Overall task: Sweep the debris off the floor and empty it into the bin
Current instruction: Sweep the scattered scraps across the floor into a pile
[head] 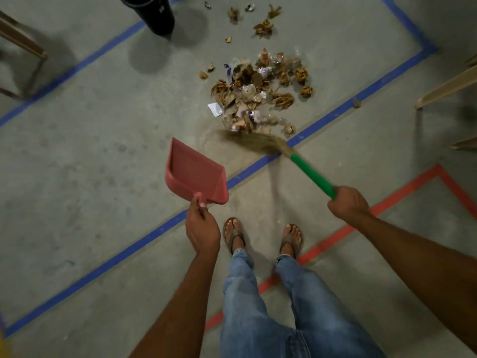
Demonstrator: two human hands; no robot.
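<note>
- Crumpled brown paper debris (258,86): piled on grey floor (77,189) near black round bin (154,14). Why?
- Easier to scoop. Green-handled straw broom (307,173) gripped tight in right hand (348,205); red plastic dustpan (193,171) held up ready, left hand (202,228) curled round its handle.

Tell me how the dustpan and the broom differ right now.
The dustpan is a red plastic scoop; the broom has a green handle and straw-coloured bristles. The left hand holds the dustpan, the right hand the broom. The dustpan is empty and apart from the debris pile; the broom's bristles meet its near edge. Both are gripped by their handles.
</note>
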